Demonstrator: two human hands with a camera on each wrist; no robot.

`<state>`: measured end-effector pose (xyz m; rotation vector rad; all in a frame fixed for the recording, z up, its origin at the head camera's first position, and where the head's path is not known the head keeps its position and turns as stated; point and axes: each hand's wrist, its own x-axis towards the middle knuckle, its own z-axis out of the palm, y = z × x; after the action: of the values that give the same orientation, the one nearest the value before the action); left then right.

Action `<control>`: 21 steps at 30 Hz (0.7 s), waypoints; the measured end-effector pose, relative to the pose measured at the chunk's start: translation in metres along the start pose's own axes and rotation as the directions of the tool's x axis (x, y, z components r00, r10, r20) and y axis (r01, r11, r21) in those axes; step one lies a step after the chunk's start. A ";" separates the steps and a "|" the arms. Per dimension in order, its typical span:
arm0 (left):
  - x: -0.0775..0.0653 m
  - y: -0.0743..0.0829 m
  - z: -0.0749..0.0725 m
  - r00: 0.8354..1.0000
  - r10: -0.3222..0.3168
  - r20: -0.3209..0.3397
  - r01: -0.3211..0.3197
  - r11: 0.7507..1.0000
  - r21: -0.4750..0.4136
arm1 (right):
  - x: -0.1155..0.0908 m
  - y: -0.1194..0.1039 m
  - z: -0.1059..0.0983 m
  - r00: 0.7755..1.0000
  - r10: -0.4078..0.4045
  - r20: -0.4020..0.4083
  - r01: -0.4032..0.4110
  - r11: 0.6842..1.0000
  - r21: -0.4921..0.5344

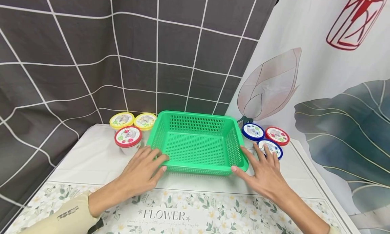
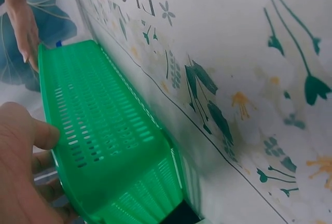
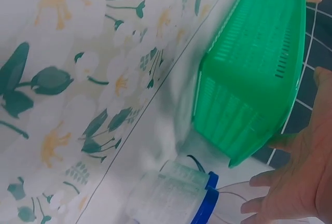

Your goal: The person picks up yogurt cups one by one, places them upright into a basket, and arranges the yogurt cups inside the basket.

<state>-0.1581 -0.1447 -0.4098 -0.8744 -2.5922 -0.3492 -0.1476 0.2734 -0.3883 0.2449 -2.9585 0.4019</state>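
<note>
A green perforated plastic basket (image 1: 195, 149) stands on the table between both hands. My left hand (image 1: 143, 171) is at its near left corner; thumb and fingers lie on opposite sides of the rim, pinching it. In the left wrist view the thumb presses the outer wall, and the other fingertips are hidden behind the rim. At the near right corner my right hand (image 1: 265, 173) touches the rim with thumb and index finger. Its other fingers spread above a blue-lidded tub (image 1: 275, 146); whether they touch the lid, I cannot tell.
Left of the basket stand two yellow-lidded tubs (image 1: 145, 121) and a red-lidded tub (image 1: 128, 136). Another blue-lidded tub (image 1: 253, 131) and a red-lidded tub (image 1: 277, 135) stand on the right. A floral mat (image 1: 182, 207) covers the table front; a dark checked curtain (image 1: 134, 41) hangs behind.
</note>
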 end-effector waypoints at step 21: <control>0.000 -0.001 0.003 1.000 0.012 -0.026 -0.012 1.000 -0.003 | 0.008 0.031 -0.004 0.999 0.041 -0.006 -0.041 0.999 -0.008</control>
<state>-0.1597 -0.1444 -0.4120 -0.8797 -2.5622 -0.3587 -0.1603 0.3025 -0.3910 0.1815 -2.9636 0.3949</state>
